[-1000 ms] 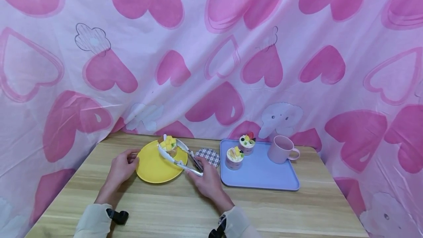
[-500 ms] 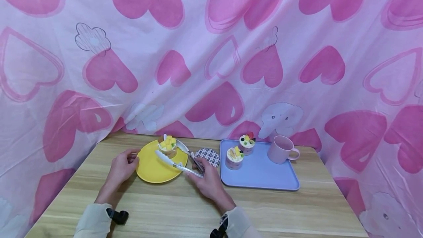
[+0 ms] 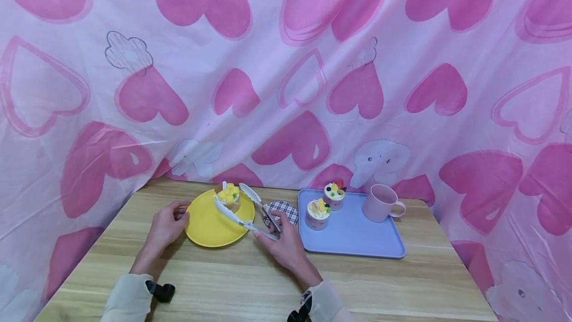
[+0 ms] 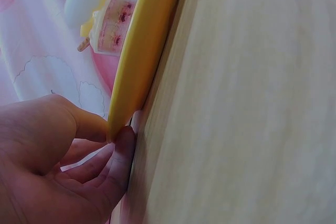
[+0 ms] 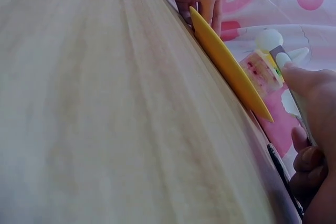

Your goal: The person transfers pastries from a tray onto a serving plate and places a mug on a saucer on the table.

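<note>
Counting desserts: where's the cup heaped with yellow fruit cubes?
Left of centre in the head view, the dessert cup stands on the far part of the yellow plate, near the spread tongs in the right hand.

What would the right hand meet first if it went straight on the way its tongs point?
Probably the dessert cup with yellow fruit cubes, on the yellow plate. Tongs in the right hand aim at it, arms spread; depth is unclear, so they might straddle it.

In the head view, the right hand and tongs partly hide the checked disc.
</note>
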The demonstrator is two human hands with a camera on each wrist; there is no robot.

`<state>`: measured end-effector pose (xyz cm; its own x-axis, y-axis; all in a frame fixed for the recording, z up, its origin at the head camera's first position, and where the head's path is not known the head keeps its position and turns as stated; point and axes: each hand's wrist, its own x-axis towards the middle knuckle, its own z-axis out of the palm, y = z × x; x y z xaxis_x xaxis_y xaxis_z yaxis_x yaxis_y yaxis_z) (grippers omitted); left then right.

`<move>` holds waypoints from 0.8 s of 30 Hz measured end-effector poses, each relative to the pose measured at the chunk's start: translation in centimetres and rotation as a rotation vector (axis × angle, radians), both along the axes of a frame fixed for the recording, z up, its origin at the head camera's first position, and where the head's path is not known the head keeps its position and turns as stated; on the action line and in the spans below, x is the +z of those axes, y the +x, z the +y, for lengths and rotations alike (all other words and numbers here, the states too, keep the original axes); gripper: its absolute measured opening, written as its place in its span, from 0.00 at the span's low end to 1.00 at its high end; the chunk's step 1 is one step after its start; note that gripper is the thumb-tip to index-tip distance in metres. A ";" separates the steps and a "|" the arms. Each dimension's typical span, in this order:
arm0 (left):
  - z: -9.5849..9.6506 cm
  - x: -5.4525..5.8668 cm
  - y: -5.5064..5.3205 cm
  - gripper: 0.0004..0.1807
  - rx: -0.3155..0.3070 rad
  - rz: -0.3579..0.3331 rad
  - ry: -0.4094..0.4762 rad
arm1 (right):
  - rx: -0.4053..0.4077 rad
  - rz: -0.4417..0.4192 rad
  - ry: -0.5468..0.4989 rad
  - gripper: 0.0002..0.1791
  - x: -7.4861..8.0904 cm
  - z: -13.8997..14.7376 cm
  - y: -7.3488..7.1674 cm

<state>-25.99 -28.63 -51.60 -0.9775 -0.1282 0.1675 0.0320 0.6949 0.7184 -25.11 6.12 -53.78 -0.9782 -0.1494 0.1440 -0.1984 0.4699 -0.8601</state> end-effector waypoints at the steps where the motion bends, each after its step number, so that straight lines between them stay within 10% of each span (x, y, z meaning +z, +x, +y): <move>1: 0.0 0.0 0.0 0.20 0.000 0.004 -0.001 | -0.009 0.002 0.007 0.42 0.0 0.1 0.1; 24: -0.2 0.1 -0.1 0.20 -0.005 0.001 -0.003 | -0.118 0.134 0.042 0.43 0.5 2.3 2.3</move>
